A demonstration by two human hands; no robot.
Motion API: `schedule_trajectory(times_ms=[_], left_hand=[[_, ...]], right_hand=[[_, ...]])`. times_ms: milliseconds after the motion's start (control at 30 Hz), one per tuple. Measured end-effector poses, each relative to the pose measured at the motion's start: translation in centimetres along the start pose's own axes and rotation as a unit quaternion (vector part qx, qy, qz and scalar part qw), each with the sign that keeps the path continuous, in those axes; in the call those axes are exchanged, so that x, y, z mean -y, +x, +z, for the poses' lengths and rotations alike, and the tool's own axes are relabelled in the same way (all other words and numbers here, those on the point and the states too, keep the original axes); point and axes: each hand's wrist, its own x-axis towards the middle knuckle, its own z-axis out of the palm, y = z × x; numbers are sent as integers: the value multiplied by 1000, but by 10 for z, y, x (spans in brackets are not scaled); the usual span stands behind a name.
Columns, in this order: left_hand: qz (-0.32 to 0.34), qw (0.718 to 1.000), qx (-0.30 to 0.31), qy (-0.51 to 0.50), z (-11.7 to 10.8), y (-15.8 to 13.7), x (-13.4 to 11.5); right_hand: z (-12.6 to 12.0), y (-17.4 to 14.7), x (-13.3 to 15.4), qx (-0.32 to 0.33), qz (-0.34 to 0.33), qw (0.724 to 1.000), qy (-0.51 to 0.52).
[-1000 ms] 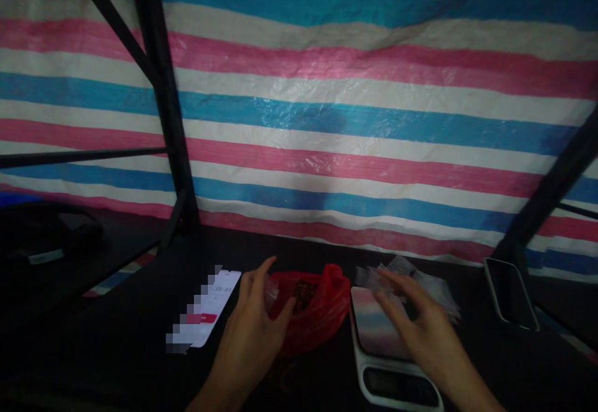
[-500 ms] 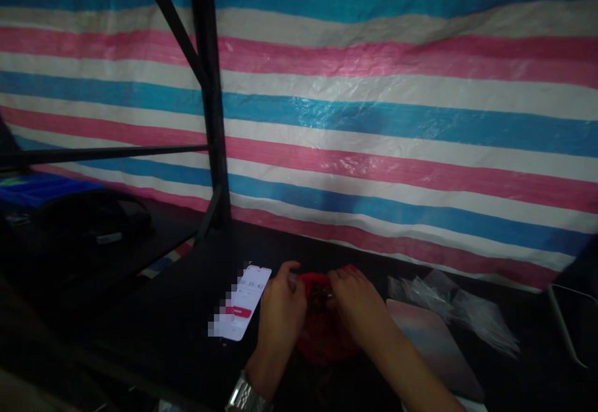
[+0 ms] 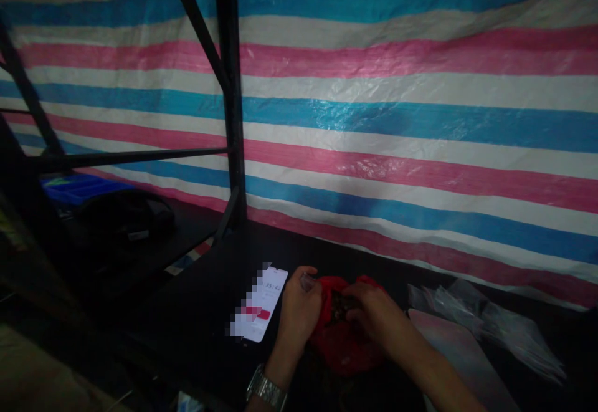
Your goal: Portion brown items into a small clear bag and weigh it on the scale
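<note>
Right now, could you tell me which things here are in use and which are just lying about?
In use:
left hand, holding a small clear bag
right hand, fingers in the red bag

Lying about:
lit phone
pile of clear bags
scale platform
black bag

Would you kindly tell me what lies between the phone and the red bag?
In the head view, the left hand lies between the phone and the red bag.

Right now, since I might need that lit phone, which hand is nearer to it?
Left. The left hand sits just beside the phone, at the red bag's left edge; the right hand is farther off, over the bag.
</note>
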Motion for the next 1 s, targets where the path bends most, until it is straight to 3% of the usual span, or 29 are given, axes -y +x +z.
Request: schedule_trajectory(times_ms=[133, 233, 400, 567, 667, 833, 1000], left_hand=[[-9, 1000, 1, -8, -1, -3, 1], [-19, 1000, 8, -20, 0, -6, 1], [-50, 997, 22, -57, 1, -7, 2], [-67, 993, 55, -83, -2, -3, 4], [-39, 995, 62, -70, -7, -2, 1], [66, 996, 63, -19, -20, -13, -9], [105, 985, 136, 10, -27, -27, -11]], right_hand=[[0, -2, 0, 15, 4, 1000, 7], [11, 1, 6, -13, 19, 1000, 18], [35, 4, 1, -70, 18, 990, 118], [36, 1, 5, -76, 48, 977, 196], [32, 1, 11, -70, 61, 961, 259], [26, -3, 1, -91, 65, 927, 358], [7, -19, -13, -106, 56, 915, 386]])
